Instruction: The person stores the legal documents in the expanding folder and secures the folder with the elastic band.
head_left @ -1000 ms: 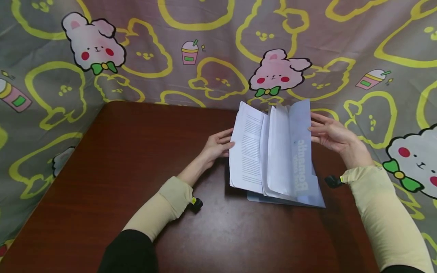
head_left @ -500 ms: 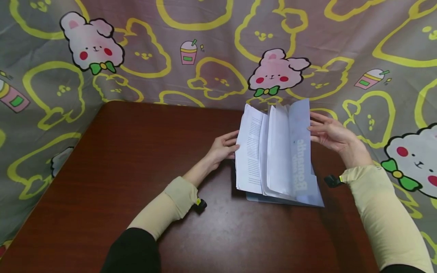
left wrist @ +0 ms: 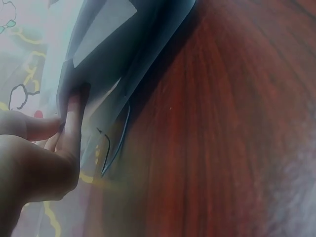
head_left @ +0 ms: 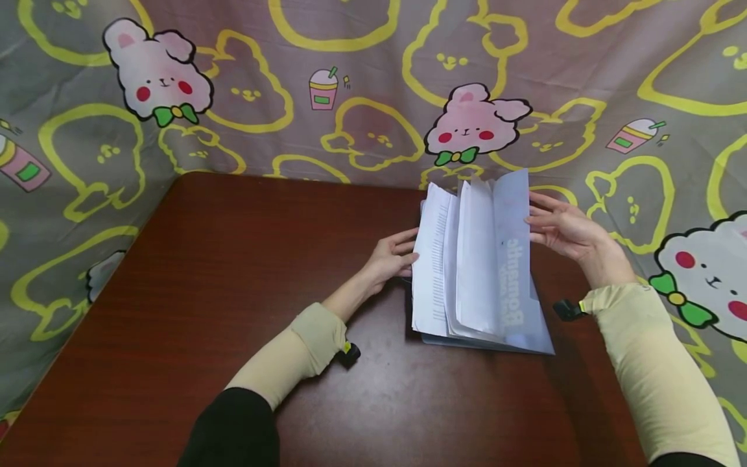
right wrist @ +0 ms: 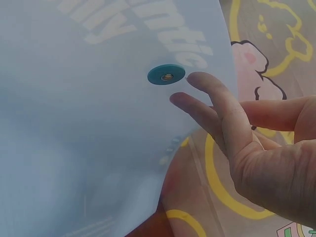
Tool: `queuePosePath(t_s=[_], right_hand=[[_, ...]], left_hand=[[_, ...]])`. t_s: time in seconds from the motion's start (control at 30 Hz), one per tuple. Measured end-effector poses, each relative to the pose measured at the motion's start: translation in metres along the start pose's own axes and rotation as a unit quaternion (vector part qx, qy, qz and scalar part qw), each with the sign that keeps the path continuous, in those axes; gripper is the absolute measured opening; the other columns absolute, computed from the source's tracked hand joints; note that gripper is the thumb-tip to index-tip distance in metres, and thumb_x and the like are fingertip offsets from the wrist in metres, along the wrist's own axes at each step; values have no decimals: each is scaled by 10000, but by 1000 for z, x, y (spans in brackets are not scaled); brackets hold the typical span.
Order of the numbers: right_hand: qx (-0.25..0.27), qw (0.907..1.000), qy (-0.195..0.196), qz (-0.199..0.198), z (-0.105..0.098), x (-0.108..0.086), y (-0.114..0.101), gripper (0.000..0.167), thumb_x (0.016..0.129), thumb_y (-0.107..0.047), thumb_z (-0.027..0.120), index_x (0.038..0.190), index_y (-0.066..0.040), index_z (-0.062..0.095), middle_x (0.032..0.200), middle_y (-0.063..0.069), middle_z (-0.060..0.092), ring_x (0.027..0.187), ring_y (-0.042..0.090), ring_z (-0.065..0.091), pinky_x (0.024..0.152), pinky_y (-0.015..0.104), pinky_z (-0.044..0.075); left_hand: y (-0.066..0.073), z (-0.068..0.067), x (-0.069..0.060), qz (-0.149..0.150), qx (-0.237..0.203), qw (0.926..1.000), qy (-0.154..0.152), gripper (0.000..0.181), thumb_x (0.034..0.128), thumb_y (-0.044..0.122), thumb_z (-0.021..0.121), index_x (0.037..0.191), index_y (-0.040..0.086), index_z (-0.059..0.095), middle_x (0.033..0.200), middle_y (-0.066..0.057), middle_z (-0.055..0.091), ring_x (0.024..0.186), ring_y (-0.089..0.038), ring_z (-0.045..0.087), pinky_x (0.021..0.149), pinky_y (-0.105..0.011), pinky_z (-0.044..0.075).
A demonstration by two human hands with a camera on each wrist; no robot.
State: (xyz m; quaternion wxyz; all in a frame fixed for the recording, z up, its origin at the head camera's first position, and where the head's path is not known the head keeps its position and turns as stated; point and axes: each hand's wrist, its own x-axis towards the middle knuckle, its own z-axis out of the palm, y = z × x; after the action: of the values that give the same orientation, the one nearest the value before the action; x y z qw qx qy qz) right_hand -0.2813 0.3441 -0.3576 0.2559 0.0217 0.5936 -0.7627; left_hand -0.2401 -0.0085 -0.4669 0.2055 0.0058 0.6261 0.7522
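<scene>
A translucent blue expanding file folder with white lettering stands spread open on the table, holding white paper sheets. A printed page faces up on its left side. My left hand pinches the left edge of that side, thumb in front and fingers behind. From the left wrist, the dark underside shows, with a thin cord hanging under it. On the right, my right hand holds the cover's edge, its long fingers on the outer face by a teal round button.
A dark red-brown wooden table lies under the folder. Behind it hangs a cloth curtain with cartoon bunnies and yellow outlines. Small black wrist cameras sit on both sleeves.
My left hand has moved steadily to the right, bringing the folder's left side and the printed page inward. The spread is narrower. My right hand and the cover stay almost still.
</scene>
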Motion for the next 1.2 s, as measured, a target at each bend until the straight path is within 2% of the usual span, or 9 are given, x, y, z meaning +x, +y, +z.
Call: queuePosePath(t_s=[0.23, 0.4, 0.43, 0.5, 0.57, 0.63, 0.7, 0.97, 1.2], right_hand=[[-10, 10000, 32, 9, 1, 1, 1, 876, 1118, 101, 439, 1778, -157, -76, 1495, 20, 501, 1071, 138, 799, 827, 319, 680], [106, 9999, 9, 13, 2, 0, 1, 884, 1112, 112, 441, 1777, -156, -74, 1389, -14, 618, 1073, 152, 802, 825, 335, 684], [100, 9999, 24, 23, 2, 0, 2, 883, 1112, 110, 443, 1778, -158, -72, 1425, 3, 607, 1073, 150, 801, 824, 334, 684], [55, 10000, 63, 53, 4, 0, 2, 880, 1114, 105, 439, 1780, -171, -67, 1622, 75, 493, 1071, 137, 797, 822, 325, 682], [3, 9999, 115, 99, 5, 0, 2, 878, 1118, 96, 438, 1781, -188, -64, 1812, 106, 226, 1070, 119, 793, 823, 312, 679], [-25, 9998, 144, 131, 6, 0, 1, 877, 1121, 90, 431, 1780, -203, -69, 1877, 82, -47, 1068, 103, 790, 825, 301, 676], [-12, 9998, 156, 145, 7, 0, 1, 877, 1121, 92, 422, 1780, -209, -73, 1866, 110, -145, 1065, 96, 789, 825, 296, 674], [0, 9997, 208, 102, 8, 0, 2, 873, 1120, 90, 430, 1782, -201, -58, 1873, 107, -91, 1048, 105, 791, 816, 299, 676], [-75, 9995, 288, 123, 10, 1, 3, 869, 1122, 82, 438, 1784, -196, -52, 1871, 111, -50, 1053, 101, 790, 816, 301, 678]], left_hand=[[-3, 5, 1, 4, 34, 10000, -53, 644, 1064, -68, 626, 1659, 148, 505, 1603, -218, 605, 826, -64, 708, 656, -193, 609], [-3, 10, 1, -27, 8, 10000, -86, 652, 1057, -69, 638, 1658, 144, 505, 1607, -226, 598, 808, -60, 704, 649, -195, 612], [-4, 11, 2, -30, 1, 10000, -86, 654, 1056, -70, 638, 1659, 144, 504, 1609, -229, 595, 801, -61, 703, 646, -194, 613], [-5, 13, 2, -28, -35, 9999, -90, 657, 1057, -73, 636, 1662, 143, 499, 1611, -236, 590, 807, -59, 705, 643, -189, 616], [-6, 15, 3, -35, -61, 9999, -79, 663, 1057, -77, 633, 1666, 143, 493, 1614, -244, 583, 811, -64, 707, 639, -182, 618], [-7, 17, 4, -50, -88, 9999, -53, 666, 1056, -79, 634, 1667, 143, 492, 1615, -247, 581, 833, -68, 718, 642, -181, 623], [-7, 18, 4, -69, -83, 9999, -26, 666, 1055, -77, 639, 1666, 143, 492, 1612, -247, 584, 851, -73, 725, 649, -182, 626], [-9, 21, 3, -86, -68, 9999, -38, 679, 1054, -77, 639, 1676, 135, 473, 1601, -254, 591, 785, -59, 712, 654, -180, 629], [-11, 30, 3, -107, -69, 9999, 26, 691, 1050, -87, 640, 1681, 135, 464, 1590, -254, 599, 819, -86, 739, 684, -201, 648]])
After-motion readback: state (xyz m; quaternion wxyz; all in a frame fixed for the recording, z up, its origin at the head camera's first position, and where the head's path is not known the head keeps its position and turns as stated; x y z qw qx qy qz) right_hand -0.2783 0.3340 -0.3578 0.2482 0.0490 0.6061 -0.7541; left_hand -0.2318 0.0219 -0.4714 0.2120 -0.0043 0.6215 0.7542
